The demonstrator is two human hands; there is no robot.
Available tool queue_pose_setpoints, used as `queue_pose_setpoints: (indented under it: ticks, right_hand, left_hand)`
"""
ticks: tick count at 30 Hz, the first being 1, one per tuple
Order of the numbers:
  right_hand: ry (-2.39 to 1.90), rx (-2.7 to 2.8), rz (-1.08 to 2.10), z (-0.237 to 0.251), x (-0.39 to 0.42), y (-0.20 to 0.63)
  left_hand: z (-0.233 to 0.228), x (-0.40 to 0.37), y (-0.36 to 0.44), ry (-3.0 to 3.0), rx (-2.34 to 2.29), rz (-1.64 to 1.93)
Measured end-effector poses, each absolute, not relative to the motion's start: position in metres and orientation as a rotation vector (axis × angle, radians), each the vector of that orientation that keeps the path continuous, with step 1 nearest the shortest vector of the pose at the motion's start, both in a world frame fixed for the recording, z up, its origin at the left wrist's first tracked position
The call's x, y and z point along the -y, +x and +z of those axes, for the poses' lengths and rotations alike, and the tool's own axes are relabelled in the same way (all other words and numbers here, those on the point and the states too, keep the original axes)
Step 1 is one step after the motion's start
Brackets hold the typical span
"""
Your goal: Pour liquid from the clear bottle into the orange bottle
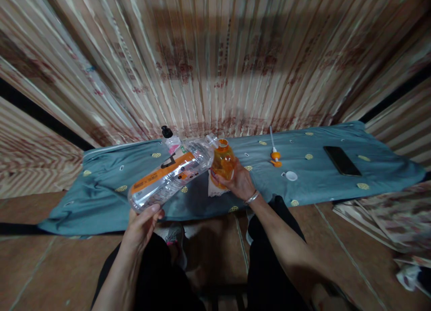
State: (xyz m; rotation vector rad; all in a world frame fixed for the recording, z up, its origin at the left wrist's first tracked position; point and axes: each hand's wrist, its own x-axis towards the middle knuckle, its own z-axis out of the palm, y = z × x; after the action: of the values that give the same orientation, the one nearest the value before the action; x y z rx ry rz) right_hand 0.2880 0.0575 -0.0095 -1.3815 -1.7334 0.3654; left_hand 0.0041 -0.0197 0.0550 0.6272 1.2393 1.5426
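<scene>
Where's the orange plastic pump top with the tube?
In the head view, the orange pump top lies on the teal patterned cloth, right of centre, between the transparent orange bottle in the right hand and the flat black phone.

The jar (226, 160) is in the right hand (241, 181); left of it are the flask (173, 142) and, in the left hand (143, 225), the bottle (168, 177), neck (211, 141) just beside it; right of it, on the sheet (323, 190), pump (275, 155), disc (291, 176), then phone (342, 161); behind it, the curtain (218, 46).
</scene>
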Motion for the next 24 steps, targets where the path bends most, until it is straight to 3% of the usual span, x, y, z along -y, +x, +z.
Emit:
queue_pose_setpoints:
  ticks: [24]
  right_hand:
    - [-1.463,1.73,0.335,-0.005,-0.058,0.281]
  left_hand:
    - [0.049,0.018,-0.004,0.743,-1.168,1.596]
